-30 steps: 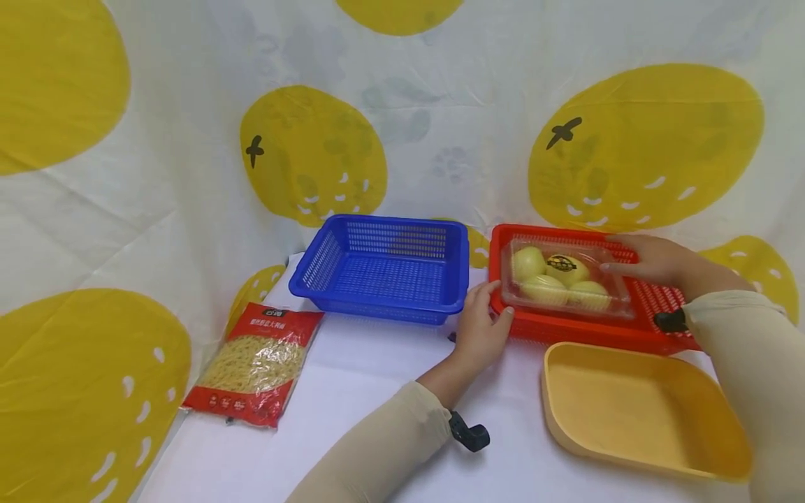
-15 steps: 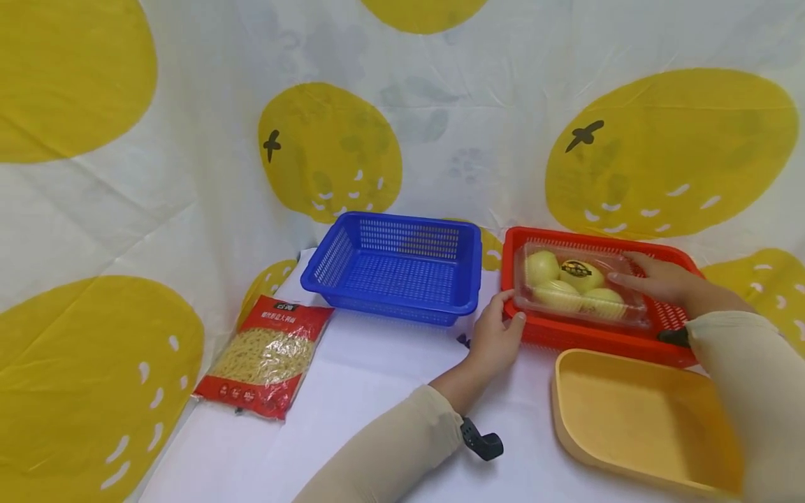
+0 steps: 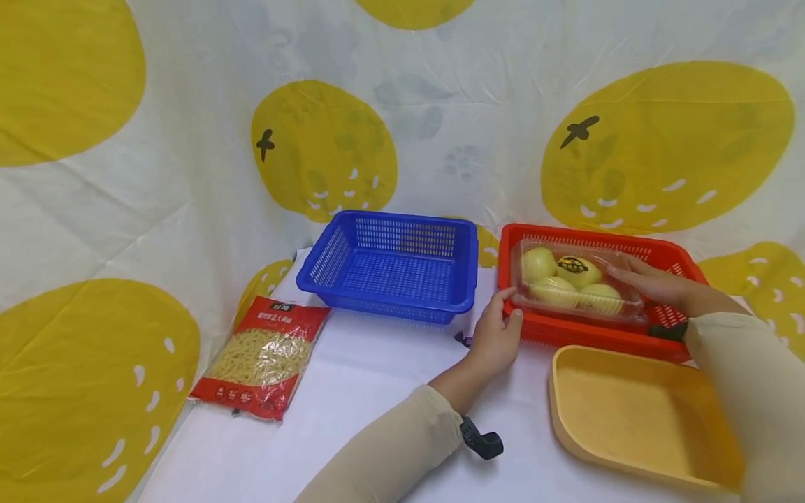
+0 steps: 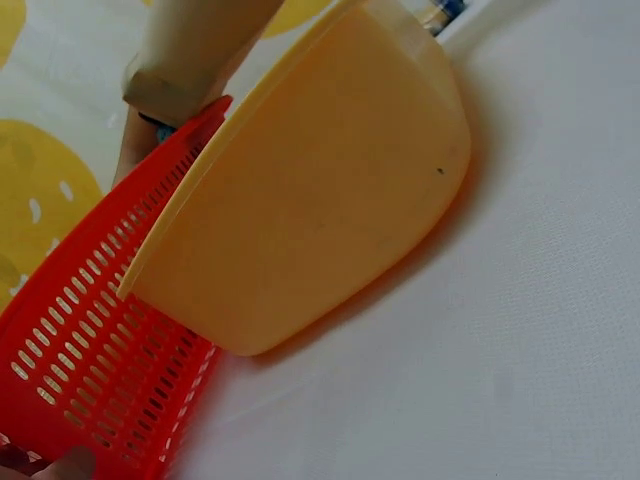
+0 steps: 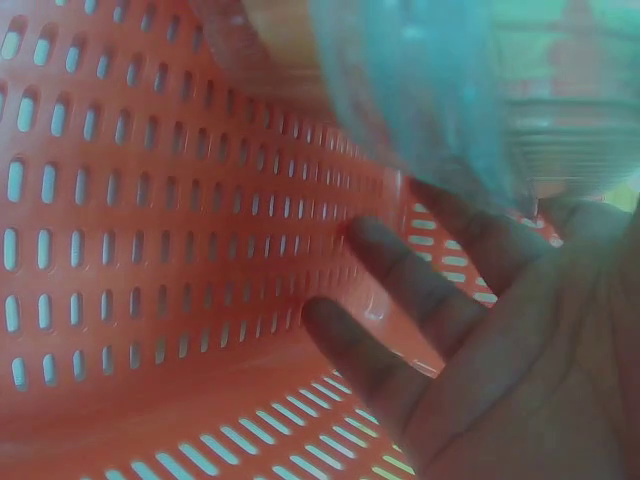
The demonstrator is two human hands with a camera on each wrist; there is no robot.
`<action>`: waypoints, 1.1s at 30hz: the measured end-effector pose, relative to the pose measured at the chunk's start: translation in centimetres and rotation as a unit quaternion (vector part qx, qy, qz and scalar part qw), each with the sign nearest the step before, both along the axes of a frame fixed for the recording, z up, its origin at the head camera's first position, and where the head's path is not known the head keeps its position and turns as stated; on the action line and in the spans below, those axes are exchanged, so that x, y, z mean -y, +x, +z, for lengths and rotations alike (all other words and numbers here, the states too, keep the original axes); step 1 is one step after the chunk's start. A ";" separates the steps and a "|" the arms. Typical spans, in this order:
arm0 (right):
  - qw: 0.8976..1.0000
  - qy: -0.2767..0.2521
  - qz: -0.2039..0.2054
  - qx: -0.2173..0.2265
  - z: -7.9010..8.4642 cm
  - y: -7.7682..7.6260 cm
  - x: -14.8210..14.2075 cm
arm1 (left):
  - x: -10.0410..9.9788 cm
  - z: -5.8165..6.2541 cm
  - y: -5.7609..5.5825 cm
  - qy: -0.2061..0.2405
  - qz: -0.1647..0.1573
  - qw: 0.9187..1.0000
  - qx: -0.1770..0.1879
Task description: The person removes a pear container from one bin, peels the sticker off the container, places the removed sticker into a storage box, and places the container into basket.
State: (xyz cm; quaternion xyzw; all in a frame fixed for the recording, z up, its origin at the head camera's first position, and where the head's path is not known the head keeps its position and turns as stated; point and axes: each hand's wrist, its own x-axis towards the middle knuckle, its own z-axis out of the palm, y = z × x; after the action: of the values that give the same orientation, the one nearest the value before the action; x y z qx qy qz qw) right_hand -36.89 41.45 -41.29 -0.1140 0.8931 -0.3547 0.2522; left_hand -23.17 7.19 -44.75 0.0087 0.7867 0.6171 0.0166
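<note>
- Fruit box, clear, right of centre, in the left part of the red basket; pale fruits inside
- Right hand, visible fingers spread, touching the box's right end; whether it grips, I cannot tell
- Left hand, thumb and fingers partly bent, gripping the basket's lower left corner
- Yellow tub, lower right
- Blue basket, centre
- Pasta bag, lower left

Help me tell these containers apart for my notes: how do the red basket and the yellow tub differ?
The red basket has slotted walls; the yellow tub has solid ones. The left hand grips the red basket's rim; neither hand touches the yellow tub. The red basket stands farther back than the yellow tub. Both have open tops.
</note>
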 end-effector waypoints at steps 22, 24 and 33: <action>0.932 -0.340 -0.094 0.085 -1.3 -0.2 -1.6 | 0.2 -0.4 -0.1 -0.010 -0.015 1.000 0.007; 0.933 -0.338 -0.099 0.080 -1.2 -0.1 -1.6 | 0.3 -0.4 -0.2 -0.010 -0.020 1.000 0.017; 0.963 -0.248 -0.096 0.055 -0.5 -0.1 -1.2 | 0.4 -0.4 -0.3 0.002 -0.023 0.999 0.043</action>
State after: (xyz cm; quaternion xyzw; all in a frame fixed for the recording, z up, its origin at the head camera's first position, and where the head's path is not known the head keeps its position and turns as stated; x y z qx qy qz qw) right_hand -36.98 42.64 -41.84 -0.0673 0.7690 -0.5930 0.2293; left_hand -23.47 6.75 -45.16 0.0004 0.7835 0.6180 0.0643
